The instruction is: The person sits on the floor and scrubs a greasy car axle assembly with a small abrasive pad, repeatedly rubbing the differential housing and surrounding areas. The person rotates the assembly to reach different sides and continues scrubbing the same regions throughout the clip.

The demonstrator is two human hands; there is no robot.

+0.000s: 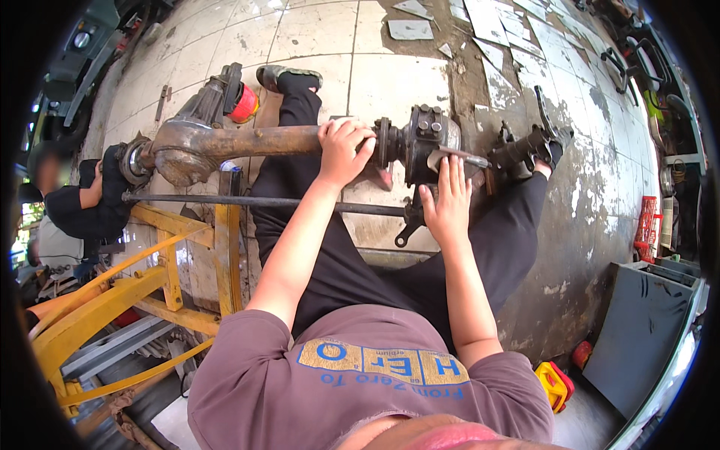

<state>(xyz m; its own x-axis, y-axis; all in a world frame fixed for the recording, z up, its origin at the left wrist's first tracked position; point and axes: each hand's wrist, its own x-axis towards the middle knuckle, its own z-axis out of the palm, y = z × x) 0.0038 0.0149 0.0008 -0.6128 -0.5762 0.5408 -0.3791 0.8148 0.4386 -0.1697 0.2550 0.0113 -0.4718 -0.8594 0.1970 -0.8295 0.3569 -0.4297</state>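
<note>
A rusty vehicle axle point(274, 141) lies crosswise in front of me, with a bulging differential housing point(187, 146) toward its left. My left hand point(345, 152) rests on the axle tube near its right end, fingers curled over the top. At that end sits a dark, greasy steering knuckle point(429, 131) with bolts on its upper face. My right hand point(450, 201) lies against the knuckle's near side, fingers stretched out flat, beside a light metal plate point(442, 157). Below the axle runs a long dark rod point(300, 202), ending in a joint with an eyelet arm point(411, 223).
A yellow metal frame point(225, 259) stands at the left, near another person point(71, 191). A red round container point(244, 103) is behind the axle. Another greasy part point(521, 154) lies by my right foot. Broken tiles point(411, 30) and a grey cabinet point(637, 337) are farther off.
</note>
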